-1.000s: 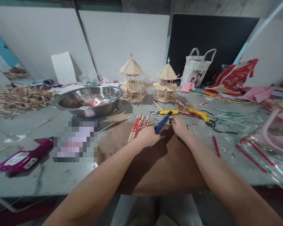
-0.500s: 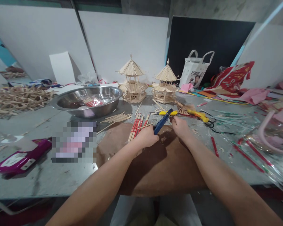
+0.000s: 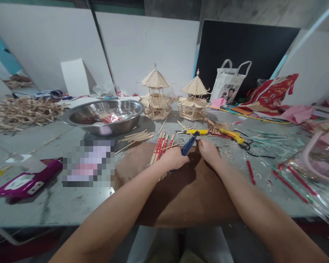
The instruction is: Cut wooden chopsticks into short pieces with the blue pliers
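Note:
My left hand (image 3: 176,159) is closed around a dark blue tool shaped like pliers (image 3: 189,143), its jaws pointing up and to the right. Close beside the jaw tip, my right hand (image 3: 207,149) is closed with fingertips pinched; whatever they hold is too small or hidden to name. Both hands are above a brown mat (image 3: 197,197). Chopsticks in red printed wrappers (image 3: 162,143) lie just past my left hand, and a loose thin stick rests across them.
Two stick-built pagoda models (image 3: 155,96) stand at the back. Left are a steel basin (image 3: 104,128), loose sticks (image 3: 138,137), a pixelated flat object (image 3: 87,162) and a purple item (image 3: 27,182). A yellow cutter knife (image 3: 196,132) and yellow corded tool (image 3: 233,135) lie beyond my right hand.
The blue tool's jaw end has dipped slightly and looks narrower. My right hand stays close to its tip. The whole view has shifted a little.

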The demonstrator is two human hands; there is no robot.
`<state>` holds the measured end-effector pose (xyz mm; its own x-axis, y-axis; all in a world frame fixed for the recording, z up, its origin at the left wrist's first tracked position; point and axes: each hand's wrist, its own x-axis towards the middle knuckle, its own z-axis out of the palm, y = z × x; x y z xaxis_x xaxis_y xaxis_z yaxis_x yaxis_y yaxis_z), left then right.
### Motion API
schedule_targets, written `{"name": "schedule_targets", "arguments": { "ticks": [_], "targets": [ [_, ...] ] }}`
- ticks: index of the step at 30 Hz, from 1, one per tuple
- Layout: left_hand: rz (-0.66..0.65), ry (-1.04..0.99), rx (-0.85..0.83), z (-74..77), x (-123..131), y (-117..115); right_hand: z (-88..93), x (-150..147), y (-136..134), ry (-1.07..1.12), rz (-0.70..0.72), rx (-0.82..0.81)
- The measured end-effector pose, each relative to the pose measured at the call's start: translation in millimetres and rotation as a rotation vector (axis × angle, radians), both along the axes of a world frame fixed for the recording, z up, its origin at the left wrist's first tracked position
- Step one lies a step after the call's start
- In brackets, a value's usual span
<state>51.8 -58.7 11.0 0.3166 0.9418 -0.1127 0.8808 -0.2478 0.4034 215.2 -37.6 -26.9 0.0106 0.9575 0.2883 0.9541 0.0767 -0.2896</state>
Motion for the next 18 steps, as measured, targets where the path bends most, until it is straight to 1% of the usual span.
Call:
{"name": "schedule_targets", "arguments": {
  "ticks": [11,16,18],
  "targets": [
    [-0.008,0.033,-0.028,0.3,1.1,4.4,-6.3,2.4,5.2,0.007,0.005,-0.003],
    [0.010,0.033,-0.009,-1.1,0.7,4.6,-5.2,1.1,4.0,0.023,-0.006,-0.022],
    [0.013,0.033,0.004,-2.0,1.0,4.6,-4.0,-0.3,3.6,0.058,-0.034,-0.013]
  ]
}}
